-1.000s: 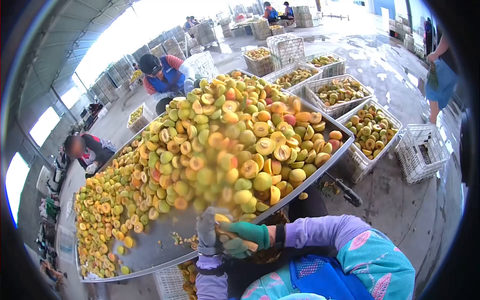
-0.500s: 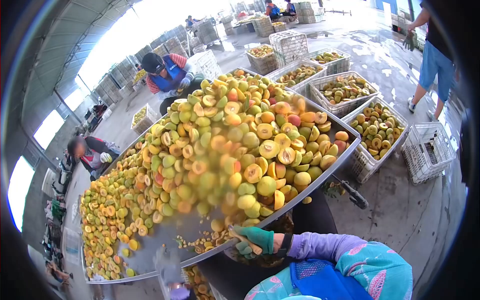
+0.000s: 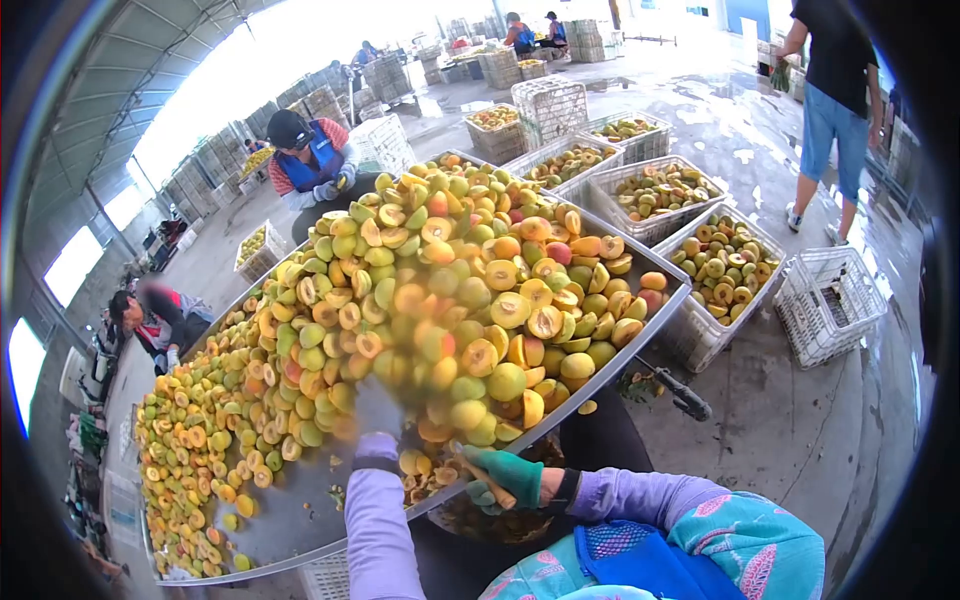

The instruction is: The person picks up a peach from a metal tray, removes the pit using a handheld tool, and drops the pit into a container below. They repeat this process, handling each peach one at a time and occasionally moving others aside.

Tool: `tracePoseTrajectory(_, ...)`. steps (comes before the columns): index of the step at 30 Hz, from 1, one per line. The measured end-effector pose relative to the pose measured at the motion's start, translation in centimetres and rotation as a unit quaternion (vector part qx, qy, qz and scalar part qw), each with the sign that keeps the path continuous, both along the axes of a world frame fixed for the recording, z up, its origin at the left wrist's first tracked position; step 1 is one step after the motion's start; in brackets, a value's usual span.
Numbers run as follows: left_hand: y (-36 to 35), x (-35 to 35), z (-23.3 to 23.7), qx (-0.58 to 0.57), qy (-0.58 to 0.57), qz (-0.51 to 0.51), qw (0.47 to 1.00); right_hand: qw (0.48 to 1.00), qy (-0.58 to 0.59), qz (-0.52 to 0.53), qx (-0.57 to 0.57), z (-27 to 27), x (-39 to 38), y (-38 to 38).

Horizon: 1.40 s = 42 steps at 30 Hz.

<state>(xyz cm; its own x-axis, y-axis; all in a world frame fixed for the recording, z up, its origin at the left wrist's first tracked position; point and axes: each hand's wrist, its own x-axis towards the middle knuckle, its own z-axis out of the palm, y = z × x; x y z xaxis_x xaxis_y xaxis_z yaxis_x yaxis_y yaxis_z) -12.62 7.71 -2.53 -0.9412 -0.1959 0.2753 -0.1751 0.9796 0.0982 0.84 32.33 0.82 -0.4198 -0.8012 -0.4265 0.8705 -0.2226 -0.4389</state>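
And there was the right hand (image 3: 512,474) in its green glove, just beyond the near edge of the desk (image 3: 285,518), its grip closed snugly around a wood-coloured handle (image 3: 499,491) that slanted across the fingers. Over to the left hand (image 3: 378,408), grey-gloved and badly blurred, in at the near side of the big fruit heap (image 3: 440,228); how far open its grip was, or whether it had hold of a fruit, could not be told.

What a heap, too! Halved and whole yellow, green and reddish fruit rose highest towards the far edge and spread thinly down to the left corner, while bare metal showed along the near edge. Small fruit scraps (image 3: 425,480) lay at that edge, between the two hands.

Out past the right corner, a fruit-filled crate (image 3: 700,335) stood on the floor (image 3: 745,425), with a white crate (image 3: 830,305) just beside it. More fruit crates were lined up off the far edge.

Across the desk, a person in a black cap (image 3: 322,155) bent over their own gloved hands; another person in a dark top (image 3: 172,322) leaned in by the left side. In the background to the right, a person in blue shorts (image 3: 835,120) stood well apart.
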Motion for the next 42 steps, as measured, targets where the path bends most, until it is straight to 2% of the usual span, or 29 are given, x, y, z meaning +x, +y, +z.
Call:
tracePoseTrajectory(2, -1.6, -0.3, 0.2, 0.010, 0.030, -0.072, 0.997, 0.999, 0.027, -0.006, 0.033, 0.9, 0.8, 0.1)
tracePoseTrajectory(4, -1.7, -0.3, 1.0, 0.018, -0.014, -0.107, 0.994, 0.998, -0.022, 0.005, -0.052, -2.1, 0.7, -0.5)
tracePoseTrajectory(5, -0.3, 0.7, 3.0, 0.057, 0.007, -0.157, 0.986, 0.998, 0.028, -0.049, 0.017, -1.5, 1.3, -0.3)
tracePoseTrajectory(6, 0.1, 1.3, 3.9, 0.048, -0.052, -0.137, 0.988, 0.990, 0.070, -0.086, 0.091, -0.9, 1.7, -0.2)
tracePoseTrajectory(7, -0.8, 1.2, 3.3, 0.005, -0.128, -0.108, 0.986, 0.987, 0.070, -0.094, 0.110, -1.9, 1.4, -0.4)
tracePoseTrajectory(8, -0.6, 2.4, 3.9, 0.040, -0.159, -0.128, 0.978, 0.986, 0.071, -0.089, 0.124, -2.6, 1.2, -0.4)
tracePoseTrajectory(9, -0.9, 2.6, 3.7, 0.005, -0.206, -0.147, 0.968, 0.990, 0.065, -0.081, 0.095, -2.1, 1.2, 0.4)
tracePoseTrajectory(10, -0.3, 4.0, 4.7, 0.038, -0.227, -0.114, 0.967, 0.982, 0.113, -0.090, 0.122, -2.1, 1.1, 0.8)
tracePoseTrajectory(12, -0.9, 6.9, 7.7, 0.069, -0.241, -0.180, 0.951, 0.962, 0.200, -0.094, 0.162, -1.7, 1.4, 0.7)
tracePoseTrajectory(13, -2.4, 7.1, 6.7, 0.264, -0.267, -0.101, 0.921, 0.949, 0.234, -0.043, 0.208, 0.6, 1.5, 1.6)
tracePoseTrajectory(14, -5.2, 6.6, 4.7, 0.447, -0.280, -0.021, 0.849, 0.920, 0.302, -0.101, 0.228, 1.3, 1.8, 1.2)
tracePoseTrajectory(15, -6.1, 7.7, 4.4, 0.553, -0.240, 0.004, 0.798, 0.884, 0.366, -0.158, 0.245, 1.8, 1.9, 0.5)
tracePoseTrajectory(17, -4.4, 10.6, 4.6, 0.652, -0.086, -0.031, 0.753, 0.794, 0.476, -0.272, 0.263, 1.1, 1.7, -1.0)
tracePoseTrajectory(18, -2.9, 11.9, 4.6, 0.647, -0.016, -0.057, 0.760, 0.763, 0.573, -0.216, 0.207, -0.8, 0.2, 0.3)
tracePoseTrajectory(20, -0.4, 14.3, 3.9, 0.485, 0.122, -0.114, 0.859, 0.680, 0.723, -0.111, 0.043, -5.3, -2.1, 2.4)
tracePoseTrajectory(21, 0.2, 15.5, 3.9, 0.347, 0.183, -0.139, 0.909, 0.687, 0.711, -0.116, 0.096, -4.0, -1.9, 1.7)
tracePoseTrajectory(22, 0.7, 16.1, 3.8, 0.276, 0.218, -0.152, 0.924, 0.753, 0.622, -0.115, 0.183, -2.8, -1.2, 0.4)
tracePoseTrajectory(23, 1.2, 16.2, 4.1, 0.262, 0.231, -0.170, 0.922, 0.815, 0.511, -0.104, 0.253, -1.3, -0.5, -1.2)
tracePoseTrajectory(24, 1.5, 16.1, 4.2, 0.320, 0.210, -0.179, 0.907, 0.832, 0.464, -0.094, 0.290, -0.3, 0.0, -2.3)
tracePoseTrajectory(25, 2.8, 16.3, 5.2, 0.610, 0.126, -0.158, 0.766, 0.803, 0.521, -0.085, 0.276, 0.5, 0.1, -2.9)
tracePoseTrajectory(26, 4.1, 16.4, 6.2, 0.836, 0.105, -0.056, 0.536, 0.768, 0.575, -0.093, 0.266, 1.6, 0.1, -2.3)
tracePoseTrajectory(27, 4.1, 16.2, 5.4, 0.875, 0.096, -0.086, 0.466, 0.733, 0.614, -0.083, 0.281, 1.9, 0.5, -2.9)
tracePoseTrajectory(29, 4.8, 16.1, 4.2, 0.767, 0.142, -0.077, 0.621, 0.650, 0.688, -0.075, 0.315, 2.3, 0.5, -3.5)
tracePoseTrajectory(30, 5.5, 16.1, 5.2, 0.862, 0.134, -0.037, 0.487, 0.645, 0.689, -0.070, 0.322, 2.5, 0.5, -3.7)
tracePoseTrajectory(33, 5.6, 16.3, 4.7, 0.833, 0.126, -0.076, 0.533, 0.623, 0.705, -0.079, 0.330, 2.3, 0.2, -4.6)
tracePoseTrajectory(36, 6.0, 16.5, 4.6, 0.749, 0.140, -0.060, 0.644, 0.588, 0.728, -0.033, 0.350, 1.6, -0.4, -4.4)
tracePoseTrajectory(37, 5.8, 16.6, 4.5, 0.734, 0.135, -0.070, 0.662, 0.602, 0.718, -0.026, 0.347, 1.8, -0.3, -4.4)
tracePoseTrajectory(39, 6.0, 16.3, 4.1, 0.584, 0.182, -0.092, 0.786, 0.613, 0.712, -0.045, 0.339, 2.2, 0.0, -4.3)
tracePoseTrajectory(42, 6.3, 16.4, 4.0, 0.470, 0.215, -0.115, 0.848, 0.618, 0.710, -0.058, 0.331, 1.8, 0.2, -4.4)
